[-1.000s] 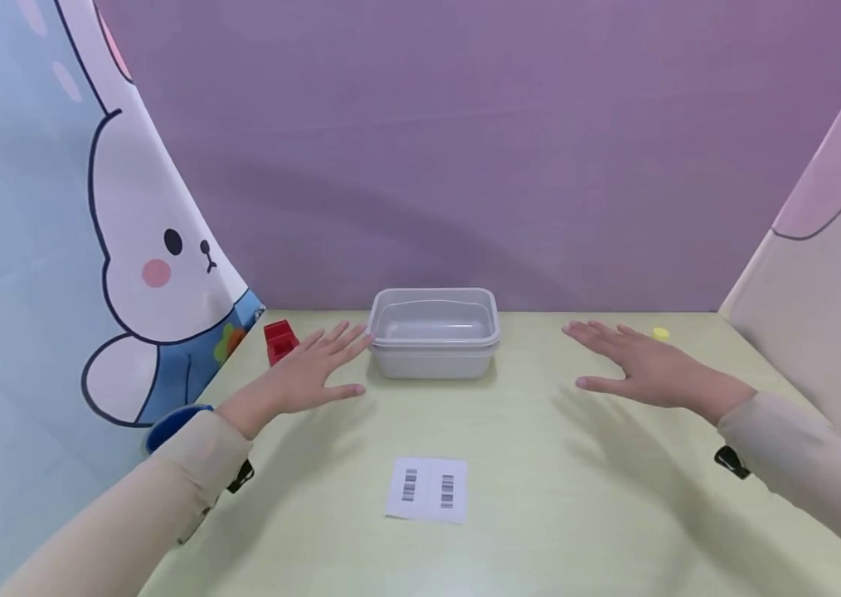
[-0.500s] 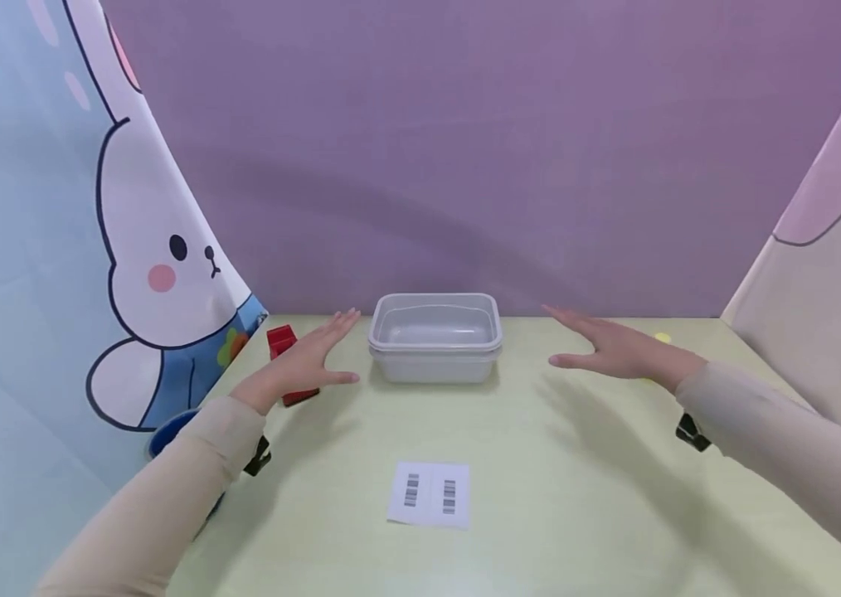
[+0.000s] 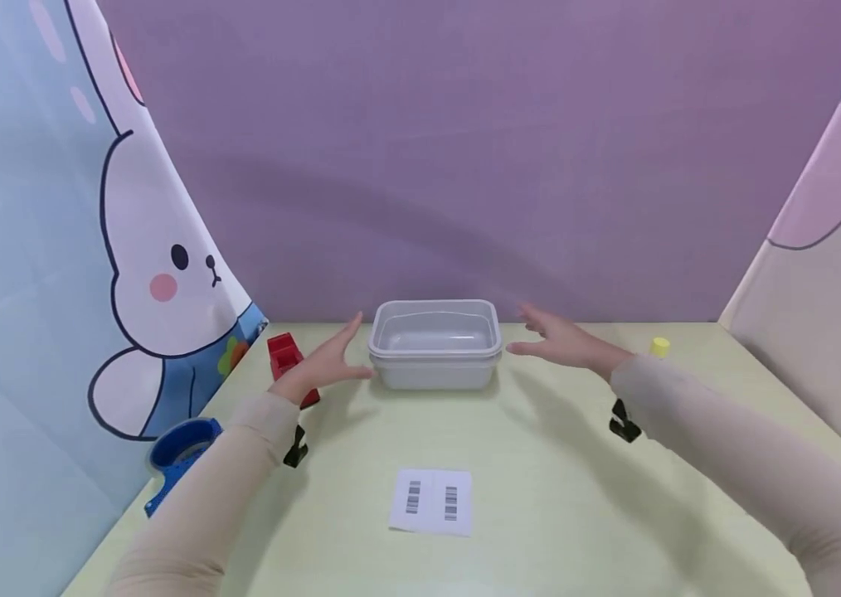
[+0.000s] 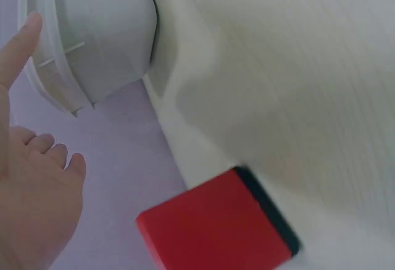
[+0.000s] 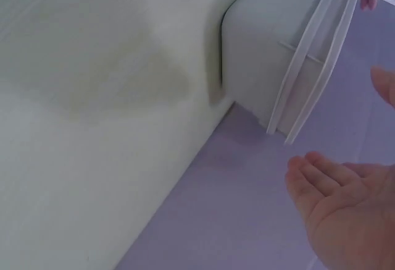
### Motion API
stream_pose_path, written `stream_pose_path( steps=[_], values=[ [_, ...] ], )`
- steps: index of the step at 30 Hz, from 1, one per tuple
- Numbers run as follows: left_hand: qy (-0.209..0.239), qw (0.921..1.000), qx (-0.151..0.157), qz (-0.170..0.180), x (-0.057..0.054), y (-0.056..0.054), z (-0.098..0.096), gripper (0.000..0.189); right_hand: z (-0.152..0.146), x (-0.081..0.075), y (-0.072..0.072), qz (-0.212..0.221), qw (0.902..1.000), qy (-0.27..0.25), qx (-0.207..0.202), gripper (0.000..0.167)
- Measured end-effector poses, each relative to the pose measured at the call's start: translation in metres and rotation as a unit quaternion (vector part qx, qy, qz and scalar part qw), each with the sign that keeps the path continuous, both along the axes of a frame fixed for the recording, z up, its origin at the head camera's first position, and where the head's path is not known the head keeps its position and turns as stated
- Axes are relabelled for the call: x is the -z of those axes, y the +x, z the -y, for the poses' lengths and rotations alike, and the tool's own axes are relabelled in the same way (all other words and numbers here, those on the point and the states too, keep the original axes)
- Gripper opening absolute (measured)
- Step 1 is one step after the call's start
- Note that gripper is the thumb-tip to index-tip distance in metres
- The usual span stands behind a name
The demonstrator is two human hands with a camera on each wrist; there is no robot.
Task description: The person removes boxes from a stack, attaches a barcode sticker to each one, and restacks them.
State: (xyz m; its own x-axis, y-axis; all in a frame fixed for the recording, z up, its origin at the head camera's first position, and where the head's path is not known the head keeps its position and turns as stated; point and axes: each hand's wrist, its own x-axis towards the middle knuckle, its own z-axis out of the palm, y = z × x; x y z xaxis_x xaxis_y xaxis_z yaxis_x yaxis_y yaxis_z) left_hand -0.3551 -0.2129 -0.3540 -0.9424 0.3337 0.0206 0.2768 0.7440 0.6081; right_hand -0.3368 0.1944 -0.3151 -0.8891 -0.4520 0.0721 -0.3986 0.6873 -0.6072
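Two nested pale plastic tubs (image 3: 435,371) stand at the back of the table, their rims stacked one over the other. Just left of them my left hand (image 3: 327,361) is raised, thumb and fingers spread, with the thumb right at the rim. On the other side my right hand (image 3: 558,338) faces the tubs, palm inward, a small gap showing between its fingers and the rim. Both hands hold nothing. The left wrist view shows the tubs' end wall (image 4: 105,29) beside the thumb; in the right wrist view the opposite end (image 5: 265,54) appears beyond the fingers.
A red block-shaped object with a dark base (image 3: 286,352) sits behind the left wrist. At the left edge lies a blue tape dispenser (image 3: 185,444). A paper sheet with two barcodes (image 3: 431,502) lies in front; a yellow cap (image 3: 659,347) shows past the right sleeve.
Both hands have moved inward from either side toward the tubs, the right one farther. The blue tape dispenser has come into fuller view as the left arm shifted right.
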Motion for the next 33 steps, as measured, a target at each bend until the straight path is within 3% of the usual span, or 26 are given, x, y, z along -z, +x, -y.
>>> stream_pose_path(
  steps=[6,12,19,21,27,33],
  values=[
    [0.048,0.9983,-0.021,0.025,0.009,-0.013,-0.005,0.118,0.024,0.011,-0.016,0.028,0.9976,-0.037,0.051,0.086],
    [0.094,0.994,-0.029,0.049,0.012,-0.015,-0.01,0.117,0.043,0.019,-0.028,0.036,0.9903,-0.083,0.105,0.08],
    [0.187,0.9809,0.024,0.045,0.028,-0.021,-0.015,0.093,0.061,0.031,-0.039,0.029,0.978,-0.127,0.163,0.056],
    [0.208,0.976,0.035,0.052,0.032,-0.022,-0.016,0.087,0.064,0.031,-0.039,0.03,0.976,-0.127,0.174,0.053],
    [0.242,0.9677,0.008,0.069,0.036,-0.022,-0.021,0.087,0.064,0.025,-0.039,0.036,0.9719,-0.135,0.189,0.044],
    [0.269,0.9598,-0.003,0.08,0.035,-0.019,-0.028,0.084,0.064,0.018,-0.039,0.074,0.9626,-0.172,0.196,0.043]
  ],
)
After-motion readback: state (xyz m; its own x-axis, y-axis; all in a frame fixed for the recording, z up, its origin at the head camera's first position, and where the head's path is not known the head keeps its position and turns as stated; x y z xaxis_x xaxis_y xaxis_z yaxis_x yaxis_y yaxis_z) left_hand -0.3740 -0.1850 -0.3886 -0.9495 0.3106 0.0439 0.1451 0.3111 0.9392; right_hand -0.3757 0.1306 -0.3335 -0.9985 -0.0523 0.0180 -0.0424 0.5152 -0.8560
